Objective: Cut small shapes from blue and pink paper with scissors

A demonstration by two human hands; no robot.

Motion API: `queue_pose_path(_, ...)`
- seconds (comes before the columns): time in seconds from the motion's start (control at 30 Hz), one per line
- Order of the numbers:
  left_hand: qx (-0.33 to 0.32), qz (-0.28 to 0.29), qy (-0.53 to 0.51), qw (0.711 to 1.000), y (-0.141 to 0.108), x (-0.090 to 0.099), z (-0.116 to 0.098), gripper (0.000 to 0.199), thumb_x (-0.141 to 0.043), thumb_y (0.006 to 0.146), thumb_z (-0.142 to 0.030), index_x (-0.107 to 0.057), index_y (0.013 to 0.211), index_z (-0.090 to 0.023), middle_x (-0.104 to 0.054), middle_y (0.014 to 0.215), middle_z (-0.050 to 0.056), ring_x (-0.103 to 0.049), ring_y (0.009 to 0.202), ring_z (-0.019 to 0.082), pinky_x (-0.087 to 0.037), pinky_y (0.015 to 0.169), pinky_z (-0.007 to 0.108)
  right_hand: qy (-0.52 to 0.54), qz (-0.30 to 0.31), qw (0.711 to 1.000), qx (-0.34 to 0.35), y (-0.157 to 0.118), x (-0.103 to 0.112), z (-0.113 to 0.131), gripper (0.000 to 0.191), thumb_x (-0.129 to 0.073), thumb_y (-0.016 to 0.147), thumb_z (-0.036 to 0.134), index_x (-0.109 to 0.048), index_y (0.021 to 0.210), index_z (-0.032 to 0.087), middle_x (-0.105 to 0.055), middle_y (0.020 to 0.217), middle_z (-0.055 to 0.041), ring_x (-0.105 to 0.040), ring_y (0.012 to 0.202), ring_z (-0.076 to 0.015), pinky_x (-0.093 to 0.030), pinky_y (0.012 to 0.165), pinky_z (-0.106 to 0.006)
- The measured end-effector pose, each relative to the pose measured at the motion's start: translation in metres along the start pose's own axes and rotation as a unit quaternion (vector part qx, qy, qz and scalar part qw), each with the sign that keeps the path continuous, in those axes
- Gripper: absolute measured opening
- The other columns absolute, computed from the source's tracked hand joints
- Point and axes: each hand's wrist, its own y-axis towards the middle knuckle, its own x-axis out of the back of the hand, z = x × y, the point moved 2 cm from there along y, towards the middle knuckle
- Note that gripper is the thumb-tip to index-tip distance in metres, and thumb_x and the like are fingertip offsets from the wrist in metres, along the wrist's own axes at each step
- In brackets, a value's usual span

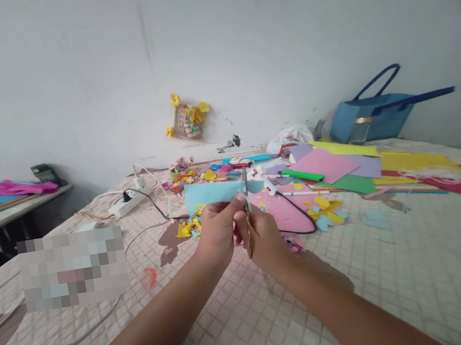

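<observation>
In the middle of the head view my left hand (216, 228) pinches a light blue sheet of paper (207, 192) near its lower edge. My right hand (265, 231) is closed on a pair of scissors (244, 180), whose blades point up and away at the paper's right part. The two hands touch or nearly touch, and the fingers partly hide the scissors' handles. Yellow paper scraps (187, 229) lie just left of my left hand. Beyond my right hand lies a pink sheet (283, 211) with a white glue gun (270, 186) by it.
Coloured sheets (329, 162), a green marker-like stick (303, 175) and yellow cut pieces (324, 210) lie to the right. A blue bag (379, 114) stands behind a jar (360, 130). Cables run from a white power strip (132, 201) at the left. Part of the left tabletop is pixelated.
</observation>
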Motion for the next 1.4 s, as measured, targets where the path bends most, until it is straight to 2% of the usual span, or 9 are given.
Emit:
queue_pose_path(0.13,0.035,0.058,0.044,0.997,0.014,-0.046,0.006,0.029,-0.070,0.062,-0.036,-0.051,0.051,-0.017,-0.042,0.034,-0.006,-0.033,0.024,0.006,-0.018,0.029,0.021,0.030,-0.099,0.994,-0.047,-0.009,0.030,-0.008,0.052,-0.024,0.085,0.066,-0.041,0.066,0.021,-0.051,0.049,0.0014,-0.051,0.041,-0.0127,-0.038,0.041,-0.022)
queue_pose_path(0.33,0.072,0.097,0.088,0.989,0.049,-0.110,0.048,0.031,-0.076,0.052,-0.029,-0.049,0.047,-0.016,-0.044,0.036,-0.006,-0.038,0.033,0.006,-0.026,0.037,0.021,0.048,-0.207,0.969,-0.129,-0.014,0.079,-0.043,0.057,-0.019,0.083,0.068,-0.047,0.066,0.022,-0.056,0.052,-0.0037,-0.057,0.047,-0.0187,-0.043,0.042,-0.028)
queue_pose_path(0.47,0.097,0.098,0.097,0.986,0.063,-0.124,0.064,0.032,-0.078,0.048,-0.028,-0.048,0.046,-0.017,-0.043,0.035,-0.007,-0.036,0.035,0.006,-0.027,0.039,0.022,0.054,-0.229,0.957,-0.169,-0.009,0.089,-0.056,0.059,-0.020,0.081,0.071,-0.048,0.065,0.021,-0.056,0.051,-0.0042,-0.058,0.045,-0.0198,-0.045,0.041,-0.029)
queue_pose_path(0.73,0.113,0.114,0.087,0.983,0.063,-0.125,0.060,0.034,-0.079,0.045,-0.031,-0.049,0.047,-0.016,-0.043,0.038,-0.007,-0.036,0.036,0.006,-0.028,0.041,0.022,0.064,-0.234,0.952,-0.188,-0.005,0.090,-0.056,0.059,-0.024,0.079,0.072,-0.050,0.066,0.021,-0.058,0.051,-0.0044,-0.060,0.044,-0.0196,-0.046,0.039,-0.028)
queue_pose_path(0.93,0.053,0.093,0.088,0.990,0.058,-0.092,0.042,0.028,-0.073,0.057,-0.034,-0.053,0.055,-0.015,-0.048,0.047,-0.005,-0.043,0.044,0.007,-0.035,0.047,0.021,0.112,-0.212,0.957,-0.164,-0.007,0.081,-0.047,0.058,-0.026,0.077,0.074,-0.046,0.065,0.021,-0.053,0.048,0.0005,-0.056,0.037,-0.0157,-0.045,0.035,-0.025)
queue_pose_path(1.07,0.001,0.072,0.113,0.991,0.048,-0.036,0.021,0.017,-0.068,0.064,-0.029,-0.061,0.070,-0.014,-0.062,0.068,0.002,-0.057,0.064,0.012,-0.044,0.064,0.024,0.143,-0.194,0.957,-0.160,-0.005,0.080,-0.040,0.061,-0.019,0.075,0.077,-0.040,0.062,0.021,-0.051,0.046,0.0009,-0.053,0.035,-0.0131,-0.040,0.032,-0.022)
queue_pose_path(1.17,-0.011,0.077,0.134,0.988,0.032,0.010,0.006,0.010,-0.056,0.072,-0.025,-0.060,0.070,-0.016,-0.063,0.073,0.003,-0.058,0.068,0.012,-0.045,0.066,0.024,0.157,-0.139,0.965,-0.156,0.008,0.077,-0.032,0.060,-0.030,0.074,0.076,-0.044,0.060,0.019,-0.051,0.044,0.0010,-0.051,0.034,-0.0113,-0.035,0.030,-0.020)
queue_pose_path(1.27,0.023,0.157,0.171,0.973,0.018,0.040,-0.007,0.015,-0.051,0.073,-0.021,-0.063,0.066,-0.015,-0.064,0.069,0.003,-0.059,0.070,0.014,-0.044,0.068,0.025,0.173,-0.041,0.970,-0.165,0.028,0.063,-0.024,0.054,-0.050,0.069,0.070,-0.050,0.060,0.017,-0.052,0.044,0.0011,-0.051,0.034,-0.0109,-0.034,0.031,-0.019)
queue_pose_path(1.4,0.122,0.312,0.237,0.912,0.011,0.054,-0.015,0.015,-0.055,0.068,-0.017,-0.067,0.060,-0.012,-0.065,0.059,0.005,-0.059,0.059,0.016,-0.045,0.061,0.027,0.184,0.072,0.967,-0.163,0.042,0.034,-0.019,0.047,-0.066,0.062,0.060,-0.053,0.060,0.015,-0.052,0.044,0.0029,-0.042,0.029,-0.0065,-0.029,0.029,-0.018)
